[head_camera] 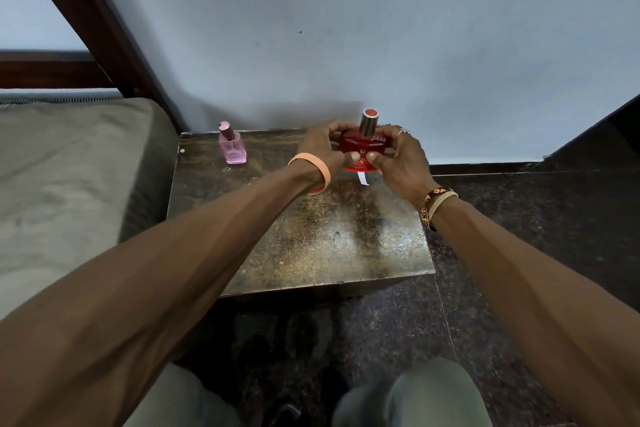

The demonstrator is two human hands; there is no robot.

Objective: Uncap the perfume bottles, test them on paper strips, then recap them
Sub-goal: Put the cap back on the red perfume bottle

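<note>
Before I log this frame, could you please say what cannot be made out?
Head view:
Lettering on the red perfume bottle: partly covered by the left hand and right hand.
The white paper strip: mostly behind bottle and hands.
Label on the pink perfume bottle: too small.

A scuffed pale-blue wall (381, 28) stands behind a worn dark table (311, 246), a grey mattress (69, 166) and speckled stone floor (519, 225).

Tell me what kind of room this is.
Likely a bedroom: a mattress and dark wooden bed frame on the left, a small worn table against a scuffed painted wall.
</note>
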